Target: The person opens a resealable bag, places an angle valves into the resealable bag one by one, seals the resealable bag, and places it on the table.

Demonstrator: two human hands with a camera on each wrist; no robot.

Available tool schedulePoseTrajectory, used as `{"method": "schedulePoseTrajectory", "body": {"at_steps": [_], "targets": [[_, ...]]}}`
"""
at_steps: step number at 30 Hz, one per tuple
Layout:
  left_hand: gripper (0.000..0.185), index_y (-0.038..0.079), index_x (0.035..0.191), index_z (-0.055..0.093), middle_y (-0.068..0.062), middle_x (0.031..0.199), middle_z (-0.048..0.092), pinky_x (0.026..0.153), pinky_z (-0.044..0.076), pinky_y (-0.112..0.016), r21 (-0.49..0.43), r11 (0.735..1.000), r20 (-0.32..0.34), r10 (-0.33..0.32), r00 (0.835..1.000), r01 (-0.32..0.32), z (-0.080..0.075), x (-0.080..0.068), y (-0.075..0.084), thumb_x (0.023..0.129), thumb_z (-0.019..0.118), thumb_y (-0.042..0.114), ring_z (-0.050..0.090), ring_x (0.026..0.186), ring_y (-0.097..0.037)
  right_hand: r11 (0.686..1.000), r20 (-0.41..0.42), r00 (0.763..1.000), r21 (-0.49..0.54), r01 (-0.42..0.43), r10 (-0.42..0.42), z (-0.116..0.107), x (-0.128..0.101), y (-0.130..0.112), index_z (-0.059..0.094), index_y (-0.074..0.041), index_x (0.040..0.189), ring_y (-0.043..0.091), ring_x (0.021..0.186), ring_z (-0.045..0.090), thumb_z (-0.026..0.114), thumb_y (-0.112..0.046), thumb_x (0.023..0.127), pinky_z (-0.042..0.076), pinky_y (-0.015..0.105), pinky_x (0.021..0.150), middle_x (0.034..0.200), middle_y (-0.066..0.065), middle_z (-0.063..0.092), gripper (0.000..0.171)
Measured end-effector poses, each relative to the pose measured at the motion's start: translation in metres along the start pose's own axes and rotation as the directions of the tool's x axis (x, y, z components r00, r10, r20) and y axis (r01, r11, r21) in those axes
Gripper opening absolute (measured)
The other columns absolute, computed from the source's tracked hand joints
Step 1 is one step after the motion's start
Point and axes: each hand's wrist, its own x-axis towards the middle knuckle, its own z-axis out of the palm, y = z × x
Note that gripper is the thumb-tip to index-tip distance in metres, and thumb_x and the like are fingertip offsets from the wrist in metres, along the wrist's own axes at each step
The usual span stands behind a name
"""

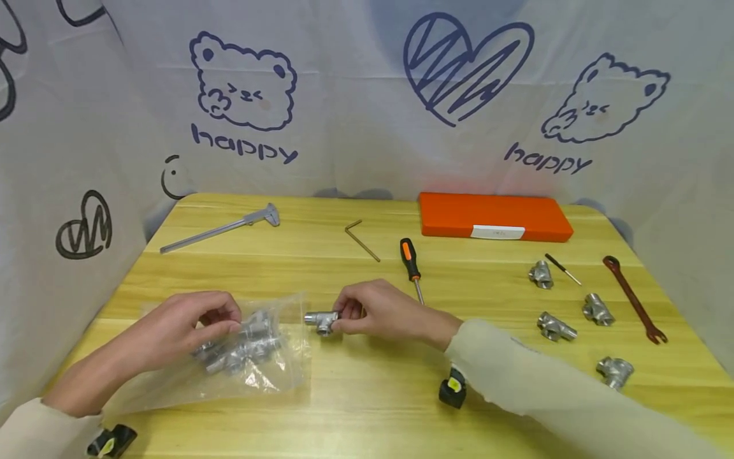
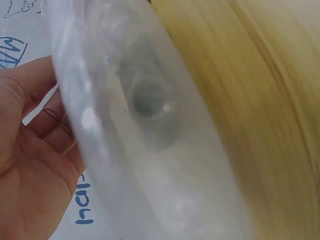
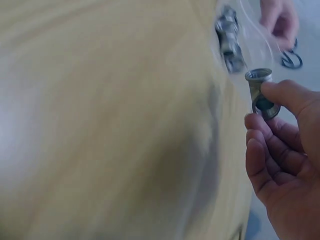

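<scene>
Table: wood-grained; the fittings and tools are carried on it, with the plastic bag laid on the left half.
Plastic bag: clear; metal pieces are contained; its right edge is found just beside the held fitting.
Right hand: narrowed to a pinch; one end of the held fitting is gripped between thumb and fingers, as is confirmed in the right wrist view.
Left hand: placed above the upper part of the bag, fingers curled in and thumb near the fingertips; whether film is pinched cannot be told.
Wrench: laid at the far right, well apart from both hands.
Bagged fittings: grouped beside and below the fingertips of the left hand, which is the nearer hand to them.
Loose fittings: four are counted on the right side of the table, well to the right of the right hand.
Held fitting: tee-shaped; located to the left of the right hand, between it and the bag. Its long axis is set roughly left to right, the free end directed at the bag, the short branch toward the person. This alignment with the bag's edge is judged the governing relation; contact with the film cannot be determined.
</scene>
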Motion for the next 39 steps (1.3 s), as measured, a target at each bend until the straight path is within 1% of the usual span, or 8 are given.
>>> {"method": "schedulePoseTrajectory", "body": {"at_steps": [8, 14, 17, 21, 25, 30, 35, 39], "targets": [[0.005, 0.02, 0.102, 0.072, 0.015, 0.09, 0.07, 0.073, 0.059, -0.024, -0.024, 1.0, 0.01, -0.009, 1.0, 0.009, 0.0, -0.002, 0.001, 0.105, 0.074, 0.024, 0.065, 0.083, 0.0, 1.0, 0.021, 1.0, -0.015, 0.01, -0.01, 0.037, 0.031, -0.017, 0.077, -0.008, 0.109, -0.002, 0.08, 0.063, 0.082, -0.027, 0.101, 0.054, 0.016, 0.078, 0.092, -0.006, 0.075, 0.021], [0.005, 0.023, 0.101, 0.072, 0.017, 0.089, 0.069, 0.073, 0.059, -0.025, -0.014, 1.0, -0.004, -0.015, 1.0, 0.015, -0.001, -0.004, 0.001, 0.105, 0.075, 0.022, 0.065, 0.082, 0.001, 1.0, -0.047, 0.999, -0.005, -0.007, 0.006, 0.057, 0.047, -0.027, 0.078, -0.008, 0.111, -0.004, 0.081, 0.064, 0.081, -0.026, 0.102, 0.054, 0.013, 0.079, 0.094, -0.004, 0.078, 0.021], [0.006, 0.025, 0.101, 0.072, 0.017, 0.089, 0.069, 0.074, 0.059, -0.024, -0.009, 1.0, -0.006, -0.03, 1.0, 0.03, -0.001, -0.004, 0.001, 0.104, 0.076, 0.022, 0.064, 0.082, 0.001, 1.0, -0.063, 0.998, 0.016, -0.013, 0.014, 0.065, 0.051, -0.033, 0.078, -0.008, 0.114, -0.003, 0.083, 0.063, 0.08, -0.023, 0.102, 0.053, 0.013, 0.081, 0.097, -0.001, 0.078, 0.019], [0.005, 0.021, 0.101, 0.073, 0.016, 0.09, 0.07, 0.074, 0.059, -0.024, -0.007, 1.0, -0.005, -0.026, 1.0, 0.026, -0.002, -0.004, 0.0, 0.104, 0.075, 0.024, 0.064, 0.083, 0.001, 0.998, -0.033, 0.999, 0.063, -0.01, 0.012, 0.066, 0.05, -0.036, 0.078, -0.007, 0.122, -0.002, 0.088, 0.064, 0.078, -0.02, 0.104, 0.053, 0.013, 0.084, 0.108, 0.003, 0.081, 0.022], [0.005, 0.021, 0.102, 0.072, 0.016, 0.09, 0.07, 0.074, 0.059, -0.024, -0.005, 1.0, -0.01, -0.014, 1.0, 0.014, -0.003, -0.004, 0.0, 0.105, 0.075, 0.024, 0.065, 0.083, 0.001, 0.993, -0.015, 1.0, 0.12, -0.01, 0.012, 0.054, 0.04, -0.029, 0.075, -0.007, 0.133, 0.0, 0.094, 0.067, 0.075, -0.018, 0.105, 0.055, 0.015, 0.087, 0.119, 0.003, 0.08, 0.03], [0.008, 0.024, 0.102, 0.071, 0.016, 0.089, 0.069, 0.074, 0.059, -0.024, 0.003, 1.0, -0.011, -0.013, 1.0, 0.013, -0.004, -0.004, 0.0, 0.104, 0.076, 0.017, 0.064, 0.082, 0.001, 0.99, -0.04, 0.998, 0.135, -0.041, 0.046, 0.029, 0.014, -0.009, 0.074, -0.01, 0.133, 0.004, 0.095, 0.067, 0.075, -0.024, 0.106, 0.056, 0.021, 0.086, 0.114, -0.004, 0.079, 0.031], [0.004, 0.022, 0.102, 0.072, 0.017, 0.089, 0.068, 0.073, 0.058, -0.024, 0.016, 1.0, -0.003, -0.022, 1.0, 0.022, -0.004, -0.004, 0.0, 0.105, 0.075, 0.021, 0.063, 0.082, 0.002, 0.994, -0.112, 0.99, 0.076, -0.073, 0.081, -0.008, -0.023, 0.023, 0.075, -0.009, 0.131, 0.008, 0.096, 0.068, 0.076, -0.027, 0.106, 0.059, 0.027, 0.086, 0.11, -0.007, 0.078, 0.031], [0.005, 0.022, 0.103, 0.072, 0.017, 0.089, 0.068, 0.073, 0.057, -0.025, 0.014, 0.999, 0.009, -0.031, 0.999, 0.031, -0.004, -0.004, -0.001, 0.107, 0.073, 0.025, 0.062, 0.082, 0.001, 0.988, -0.206, 0.966, 0.018, -0.155, 0.156, -0.041, -0.06, 0.051, 0.077, -0.009, 0.127, 0.013, 0.097, 0.067, 0.076, -0.026, 0.106, 0.059, 0.033, 0.089, 0.11, -0.004, 0.078, 0.027]]}}
